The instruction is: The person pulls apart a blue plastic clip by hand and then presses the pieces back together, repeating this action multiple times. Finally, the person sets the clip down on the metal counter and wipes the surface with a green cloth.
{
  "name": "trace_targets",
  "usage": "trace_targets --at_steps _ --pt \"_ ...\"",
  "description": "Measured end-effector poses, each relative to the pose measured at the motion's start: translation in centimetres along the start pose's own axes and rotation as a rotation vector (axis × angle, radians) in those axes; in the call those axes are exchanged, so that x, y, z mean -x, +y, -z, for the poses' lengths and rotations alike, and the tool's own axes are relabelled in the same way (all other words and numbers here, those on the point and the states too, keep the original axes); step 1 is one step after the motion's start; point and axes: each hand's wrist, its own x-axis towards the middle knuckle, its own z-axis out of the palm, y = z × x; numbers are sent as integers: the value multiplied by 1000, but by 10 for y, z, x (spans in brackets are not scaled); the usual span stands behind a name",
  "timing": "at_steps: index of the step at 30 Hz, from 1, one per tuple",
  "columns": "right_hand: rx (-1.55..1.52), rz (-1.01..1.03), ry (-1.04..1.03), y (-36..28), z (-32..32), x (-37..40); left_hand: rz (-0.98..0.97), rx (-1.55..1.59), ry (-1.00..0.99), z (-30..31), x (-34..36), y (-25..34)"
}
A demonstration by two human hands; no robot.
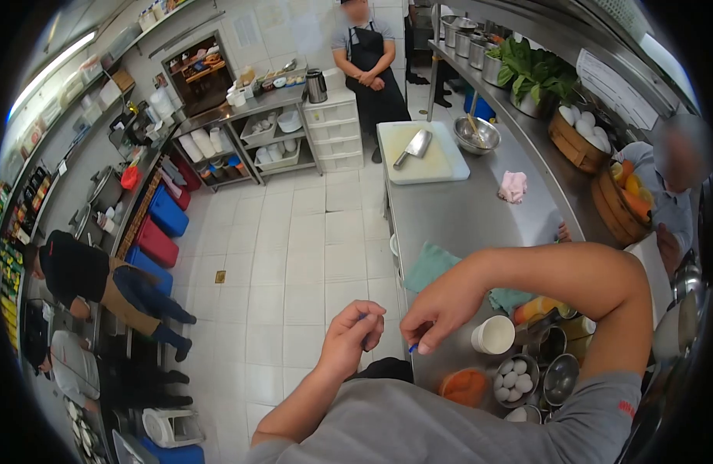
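The right hand (pixel 440 315) is pinching a blue bit (pixel 413 349), a cup (pixel 493 335) is standing near that hand, and the left hand (pixel 352 334) is curling, its hold unclear.

The kitchen floor (pixel 287 240) is pale tile. The white tiled far wall (pixel 314 35) has a hatch (pixel 192 93); a white drawer unit (pixel 333 127) stands against it. A stainless-steel bench (pixel 465 220) runs along the right below a metal shelf (pixel 536 125); crowded shelves (pixel 71 155) line the left under a glowing tube light (pixel 54 71).
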Motion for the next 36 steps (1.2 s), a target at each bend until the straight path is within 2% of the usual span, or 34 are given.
trace_targets --at_steps 4,7,10,16,36 --pt "167 -63 223 4 2 -6 9 -65 -54 -11 5 5" --pt "170 -90 388 2 0 -4 6 -112 -30 -11 5 4" --pt "198 -140 398 -6 -1 -7 5 -130 -11 -11 5 4" --pt "261 -66 412 -3 -5 -11 6 -80 -22 -8 8 0" --pt "210 -19 476 -9 -3 -5 -82 -12 -72 0 6 -7"
